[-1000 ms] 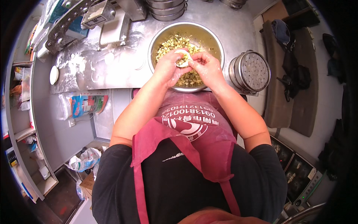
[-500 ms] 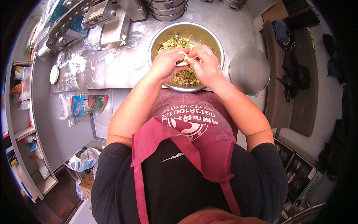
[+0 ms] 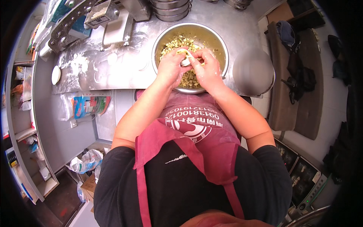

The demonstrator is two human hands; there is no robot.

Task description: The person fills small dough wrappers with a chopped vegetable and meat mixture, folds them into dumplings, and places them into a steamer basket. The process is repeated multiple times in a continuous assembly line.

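Observation:
Over a large metal bowl of chopped yellow-green filling, both my hands work on one small white dough wrapper. The wrapper is cupped in my left hand, its fingers curled around the far side. A yellowish patch shows at its upper edge, but its inside is mostly hidden by my fingers. My right hand pinches the wrapper's right edge between thumb and fingers. White flour dusts the back of that hand.
Flour and a flat dough round lie on the steel table to the left. A white oval dish sits at the table's left end. Stacked steamer pans and a floury machine stand behind. A blurred round shape is right of the bowl.
The wrapper's edge stands higher and more of it shows between my hands. My right hand has turned and dropped slightly, still pinching the edge.

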